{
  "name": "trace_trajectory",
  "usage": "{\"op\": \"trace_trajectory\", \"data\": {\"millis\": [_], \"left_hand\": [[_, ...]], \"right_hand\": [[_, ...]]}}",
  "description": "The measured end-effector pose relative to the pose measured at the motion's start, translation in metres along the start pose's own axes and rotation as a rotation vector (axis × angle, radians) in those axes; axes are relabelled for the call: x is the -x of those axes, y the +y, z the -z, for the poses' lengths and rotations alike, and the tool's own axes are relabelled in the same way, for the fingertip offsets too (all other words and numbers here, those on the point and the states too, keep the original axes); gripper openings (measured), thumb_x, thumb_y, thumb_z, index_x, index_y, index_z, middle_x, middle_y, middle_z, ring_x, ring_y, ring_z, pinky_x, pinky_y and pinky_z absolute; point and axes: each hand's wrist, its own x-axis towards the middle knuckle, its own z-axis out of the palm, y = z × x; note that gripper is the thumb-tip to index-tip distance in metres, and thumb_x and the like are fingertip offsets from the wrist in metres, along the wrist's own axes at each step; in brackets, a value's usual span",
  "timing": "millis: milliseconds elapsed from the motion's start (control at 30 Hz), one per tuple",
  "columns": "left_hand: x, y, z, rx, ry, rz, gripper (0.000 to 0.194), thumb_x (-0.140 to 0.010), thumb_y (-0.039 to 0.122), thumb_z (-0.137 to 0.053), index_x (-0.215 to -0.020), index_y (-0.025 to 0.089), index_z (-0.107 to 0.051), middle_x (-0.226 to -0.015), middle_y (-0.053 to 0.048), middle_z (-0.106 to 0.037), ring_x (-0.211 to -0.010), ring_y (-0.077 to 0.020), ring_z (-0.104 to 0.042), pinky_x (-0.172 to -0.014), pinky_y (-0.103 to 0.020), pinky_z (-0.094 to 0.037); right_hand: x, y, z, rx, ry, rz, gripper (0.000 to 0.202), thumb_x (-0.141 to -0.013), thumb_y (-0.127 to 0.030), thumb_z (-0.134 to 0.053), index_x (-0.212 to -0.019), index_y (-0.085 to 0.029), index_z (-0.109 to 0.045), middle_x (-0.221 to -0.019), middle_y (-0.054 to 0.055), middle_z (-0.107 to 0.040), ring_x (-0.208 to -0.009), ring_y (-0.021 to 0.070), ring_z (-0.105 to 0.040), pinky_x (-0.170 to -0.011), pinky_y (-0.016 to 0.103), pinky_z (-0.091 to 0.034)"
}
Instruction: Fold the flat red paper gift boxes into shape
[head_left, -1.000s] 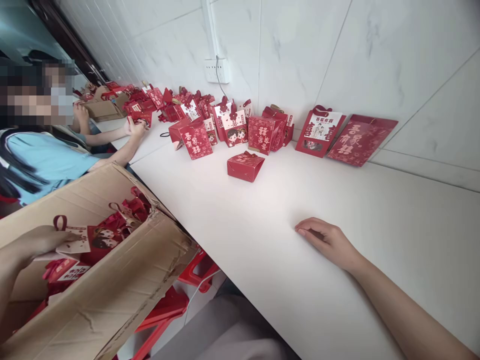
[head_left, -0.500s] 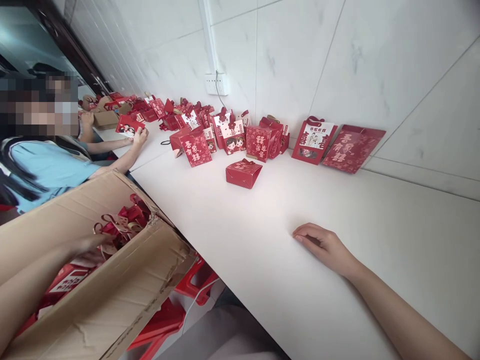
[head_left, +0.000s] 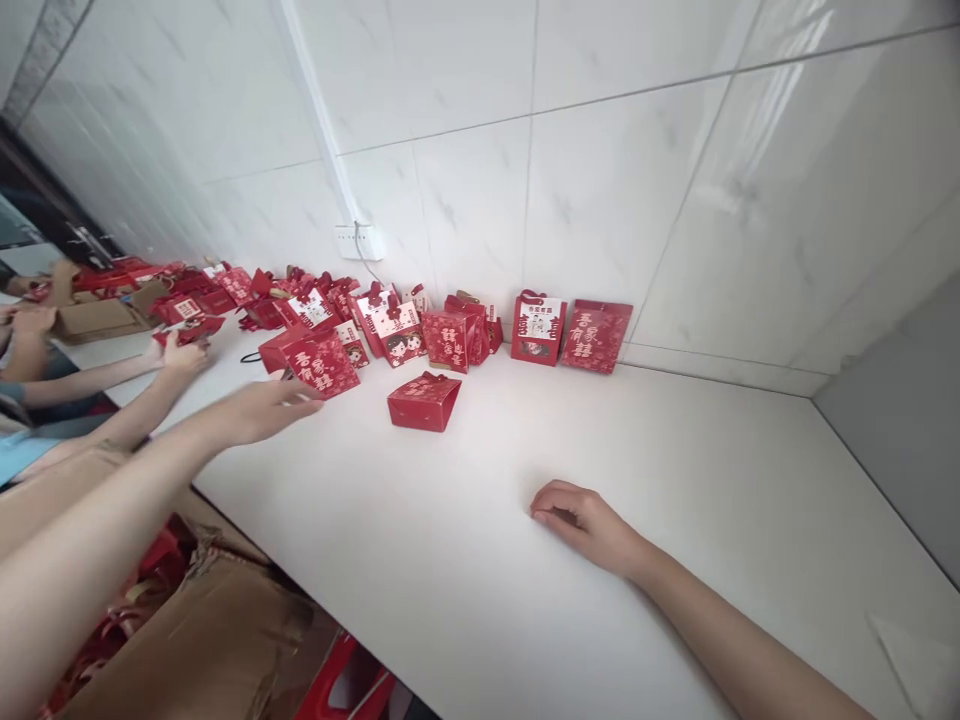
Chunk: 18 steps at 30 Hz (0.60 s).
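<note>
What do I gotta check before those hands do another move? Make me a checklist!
1. Left hand near the red bag with big white writing: ok, at its lower edge.
2. Grip on that bag: cannot tell, blurry.
3. Right hand out of the way: ok, resting on the table.
4. Co-worker's hand apart from the left hand: ok.
5. Front red box upright: not ok, looks tipped over.

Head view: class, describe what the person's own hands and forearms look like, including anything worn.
The left hand and right hand are bare, with no gloves. No watch or bracelet shows. No sleeve shows on the left forearm or right forearm within the frame. Blur hides fine details on the left hand.
</note>
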Motion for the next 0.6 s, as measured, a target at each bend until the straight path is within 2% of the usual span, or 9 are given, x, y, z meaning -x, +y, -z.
{"op": "trace_trajectory", "data": {"millis": [33,67,100,200,300,400,467,533,600], "left_hand": [[-0.015,0.021,-0.014,0.021,-0.191,-0.069,0.042,-0.08,0.047,-0.07,-0.105,0.012,-0.066,-0.103,-0.002,-0.072,-0.092,-0.0164,-0.065,-0.083,-0.023,-0.046],[-0.03,0.04,-0.029,0.081,-0.305,-0.055,0.049,-0.082,0.051,-0.066,-0.112,0.012,-0.064,-0.111,-0.007,-0.07,-0.093,-0.018,-0.066,-0.08,-0.025,-0.048],[-0.044,0.057,-0.044,0.137,-0.328,-0.008,0.054,-0.082,0.055,-0.064,-0.115,0.012,-0.062,-0.116,-0.012,-0.068,-0.094,-0.0202,-0.067,-0.077,-0.027,-0.049],[-0.08,0.093,-0.093,0.201,-0.247,0.138,0.047,-0.076,0.054,-0.069,-0.1,0.014,-0.067,-0.11,-0.018,-0.07,-0.093,-0.0287,-0.068,-0.073,-0.033,-0.051],[-0.096,0.116,-0.139,0.225,-0.164,0.127,0.041,-0.08,0.049,-0.065,-0.092,0.011,-0.068,-0.099,-0.021,-0.072,-0.088,-0.0344,-0.069,-0.073,-0.038,-0.05],[-0.089,0.138,-0.178,0.28,-0.05,0.034,0.036,-0.082,0.039,-0.061,-0.107,0.013,-0.065,-0.114,-0.019,-0.069,-0.104,-0.0344,-0.066,-0.085,-0.039,-0.047],[-0.071,0.154,-0.201,0.331,0.018,-0.044,0.035,-0.087,0.034,-0.055,-0.117,0.018,-0.061,-0.119,-0.014,-0.068,-0.112,-0.0305,-0.063,-0.092,-0.037,-0.045],[-0.049,0.167,-0.221,0.406,0.063,-0.121,0.034,-0.091,0.031,-0.046,-0.122,0.023,-0.056,-0.116,-0.009,-0.069,-0.109,-0.0254,-0.064,-0.093,-0.035,-0.046],[-0.026,0.178,-0.237,0.593,0.091,-0.221,0.033,-0.093,0.028,-0.039,-0.123,0.025,-0.052,-0.108,-0.006,-0.071,-0.1,-0.0223,-0.067,-0.091,-0.035,-0.048]], "right_hand": [[0.0,-0.001,0.0,0.001,0.004,0.01,0.028,-0.097,-0.041,-0.046,-0.09,-0.024,-0.067,-0.099,0.005,-0.065,-0.082,0.0175,-0.06,-0.067,0.031,-0.048],[-0.001,-0.001,0.001,0.003,0.01,0.023,0.027,-0.097,-0.04,-0.047,-0.091,-0.024,-0.068,-0.099,0.005,-0.065,-0.082,0.0173,-0.061,-0.066,0.031,-0.048],[-0.001,-0.001,0.001,0.006,0.017,0.037,0.027,-0.097,-0.04,-0.047,-0.091,-0.024,-0.068,-0.098,0.005,-0.065,-0.081,0.0171,-0.061,-0.066,0.03,-0.048],[-0.002,-0.001,0.001,0.007,0.041,0.066,0.027,-0.097,-0.04,-0.048,-0.09,-0.023,-0.068,-0.098,0.006,-0.065,-0.081,0.0171,-0.061,-0.065,0.03,-0.049],[-0.003,0.001,0.001,0.013,0.039,0.078,0.025,-0.097,-0.038,-0.047,-0.09,-0.023,-0.067,-0.098,0.006,-0.065,-0.08,0.0171,-0.062,-0.065,0.03,-0.05],[-0.005,0.004,0.0,0.037,0.083,0.12,0.021,-0.097,-0.035,-0.047,-0.097,-0.024,-0.065,-0.105,0.007,-0.064,-0.089,0.0187,-0.063,-0.073,0.032,-0.054],[-0.007,0.006,0.0,0.052,0.22,0.12,0.022,-0.096,-0.035,-0.048,-0.112,-0.026,-0.061,-0.123,0.009,-0.059,-0.106,0.0219,-0.062,-0.086,0.037,-0.055],[-0.009,0.009,0.0,0.029,0.399,0.065,0.037,-0.095,-0.039,-0.05,-0.131,-0.029,-0.049,-0.143,0.01,-0.046,-0.12,0.0244,-0.056,-0.097,0.043,-0.052],[-0.012,0.012,0.001,-0.053,0.536,-0.038,0.055,-0.095,-0.044,-0.05,-0.145,-0.032,-0.032,-0.155,0.01,-0.031,-0.131,0.026,-0.049,-0.106,0.048,-0.046]]}}
